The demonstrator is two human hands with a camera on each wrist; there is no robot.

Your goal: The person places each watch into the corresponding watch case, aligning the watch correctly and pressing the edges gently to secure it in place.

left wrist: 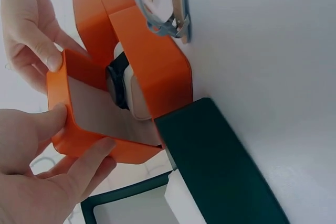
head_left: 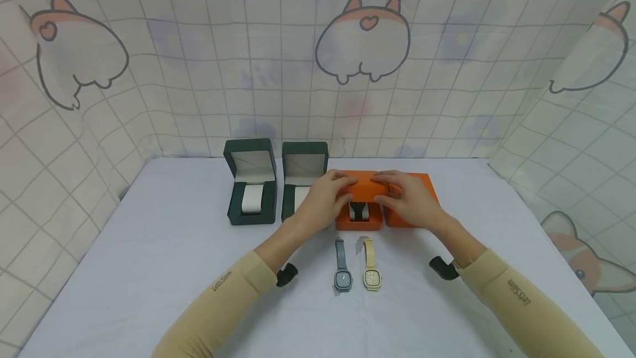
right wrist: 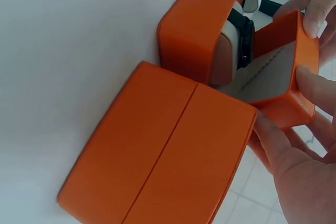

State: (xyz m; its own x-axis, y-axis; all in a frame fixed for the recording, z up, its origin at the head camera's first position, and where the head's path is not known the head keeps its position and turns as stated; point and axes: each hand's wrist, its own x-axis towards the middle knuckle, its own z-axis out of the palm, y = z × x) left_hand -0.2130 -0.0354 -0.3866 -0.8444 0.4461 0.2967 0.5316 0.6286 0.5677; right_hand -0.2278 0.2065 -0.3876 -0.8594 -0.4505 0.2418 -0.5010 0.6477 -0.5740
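Head, orange box (head_left: 359, 226): on worktop (head_left: 124, 269), right of two green boxes (head_left: 304, 148); lid (head_left: 366, 189) raised, black-strap watch (head_left: 358, 212) inside.
Head, left hand (head_left: 324, 196): grip mostly closed, pinching lid's left side.
Head, right hand (head_left: 408, 196): grip mostly closed too, thumb and fingers on lid's right side.
Head, neighbours: second orange box (head_left: 424, 182) just right of the first; blue watch (head_left: 343, 279) and gold watch (head_left: 371, 279) on the near side, blue to the left.
Head, green boxes: lids up; right one's cushion part-hidden by left hand.
Left wrist, lid: both thumbs on its rim; watch sits round a pale cushion.
Right wrist, second orange box: closed, seam across it.
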